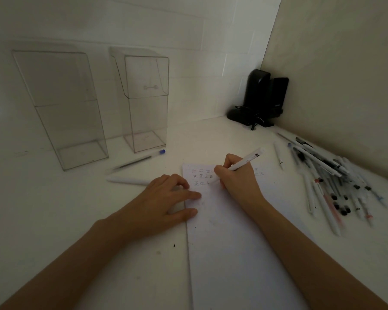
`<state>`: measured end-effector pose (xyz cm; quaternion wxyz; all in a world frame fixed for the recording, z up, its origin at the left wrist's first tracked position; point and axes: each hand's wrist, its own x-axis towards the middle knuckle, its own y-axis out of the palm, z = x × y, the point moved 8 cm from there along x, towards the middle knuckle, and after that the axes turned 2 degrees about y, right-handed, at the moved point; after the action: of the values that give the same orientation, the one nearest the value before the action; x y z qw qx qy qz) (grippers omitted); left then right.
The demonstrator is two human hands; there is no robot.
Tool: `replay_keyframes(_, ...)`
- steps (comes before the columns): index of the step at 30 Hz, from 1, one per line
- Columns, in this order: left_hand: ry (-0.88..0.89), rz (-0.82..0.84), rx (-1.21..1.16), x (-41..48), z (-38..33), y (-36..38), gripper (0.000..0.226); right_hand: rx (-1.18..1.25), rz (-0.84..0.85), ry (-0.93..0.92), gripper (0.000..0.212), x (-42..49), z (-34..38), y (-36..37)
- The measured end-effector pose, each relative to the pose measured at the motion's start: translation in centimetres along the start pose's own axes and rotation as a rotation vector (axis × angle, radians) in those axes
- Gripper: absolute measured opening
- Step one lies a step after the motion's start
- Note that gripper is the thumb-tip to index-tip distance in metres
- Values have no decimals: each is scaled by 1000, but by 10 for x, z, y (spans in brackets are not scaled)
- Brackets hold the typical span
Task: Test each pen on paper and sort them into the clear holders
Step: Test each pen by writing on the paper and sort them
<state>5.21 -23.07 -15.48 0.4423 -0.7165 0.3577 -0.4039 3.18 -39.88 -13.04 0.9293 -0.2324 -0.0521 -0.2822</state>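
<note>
- On the white table (pixel 54 220) we count two clear holders, upright at the far left: the left holder (pixel 61 108) and the right holder (pixel 146 101), near each other but apart.
- One sheet of paper (pixel 233 242) lies in the middle, with three rows of written marks at its far end.
- Our right hand (pixel 235 177) grasps one white pen (pixel 246 161). Its tip is down on the paper by the third row, and its barrel slants up to the far right.
- Our left hand (pixel 166 198) is released, its fingers pressing the paper's left edge.
- Two pens lie left of the paper, nearer than the holders: a blue-capped pen (pixel 139 159) and a plain pen (pixel 128 180) just beside our left hand.
- One lone pen (pixel 278 155) lies right of the paper. Further right is a heap of pens (pixel 327 175), too tangled for us to count.
- Two black devices (pixel 262 97) stand in the far corner.
</note>
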Motion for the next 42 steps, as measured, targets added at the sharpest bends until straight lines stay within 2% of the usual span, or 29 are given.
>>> replay_keyframes(8,-3,7,0,1,0,0,58,21,39,-19,18,-2,1,2)
replay_keyframes(14,-8,17,1,1,-1,0,58,9,62,-5,22,-3,2,4)
replay_keyframes(19,-6,9,-3,0,-1,-1,60,3,2,20,33,-1,-1,-1)
replay_keyframes(25,2,-29,1,1,-2,-6,68,93,-12,-81,23,-10,13,-7)
replay_keyframes(27,15,-116,16,1,-3,-15,66,15,-19,-128,10,-12,16,-8)
replay_keyframes(29,-13,-191,-19,1,-4,-24,67,-171,-6,-193,18,-13,23,-4)
replay_keyframes(32,-63,-285,-249,1,-4,-35,67,-463,4,-382,25,-19,39,8)
replay_keyframes(36,41,-437,-456,0,-20,-50,50,-546,90,-537,26,-34,54,26)
replay_keyframes(39,34,-550,-404,-5,-22,-62,36,-647,98,-449,48,-29,48,23)
replay_keyframes(42,10,-591,-289,-10,-21,-68,16,-676,-101,-189,47,-1,28,-19)
